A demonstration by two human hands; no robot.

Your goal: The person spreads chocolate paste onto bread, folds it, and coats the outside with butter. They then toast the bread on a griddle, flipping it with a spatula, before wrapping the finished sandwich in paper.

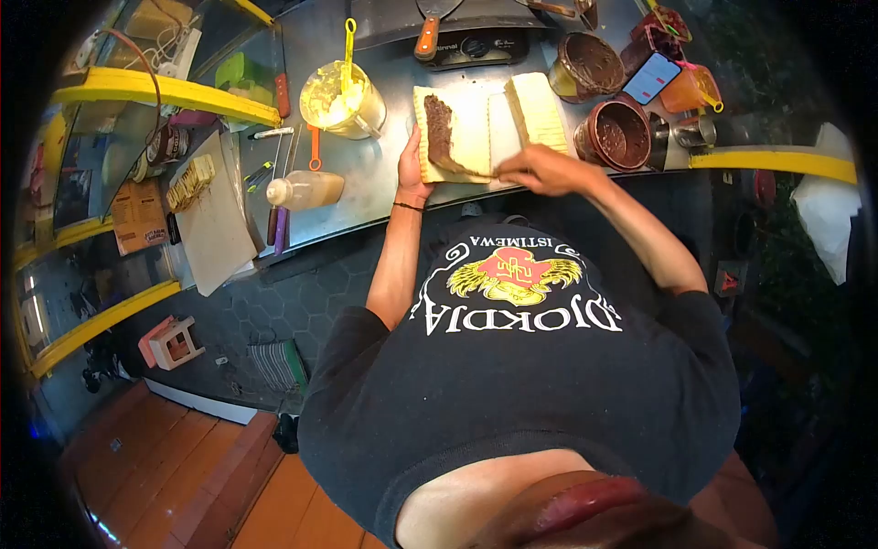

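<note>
A thick slab of pale bread (468, 114) lies on the metal counter in front of me, with dark chocolate spread (440, 128) along its left part. My left hand (413, 166) holds the slab by its near left edge, thumb up along the side. At the near right corner, the fingers of my right hand (547, 170) are pinched together. They grip what looks like a chocolate-smeared spreading knife (465, 168), lying across the slab's near edge; its handle is hidden in the hand. Just beyond this hand rests a second slab of bread (538, 108).
Left of the bread stands a tub of yellow spread (340, 99), with a squeeze bottle (306, 189) nearer me. Two chocolate-smeared pots (615, 135) and a phone (653, 77) are at right. A stove (480, 48) sits behind. A yellow frame bar (773, 162) borders the right.
</note>
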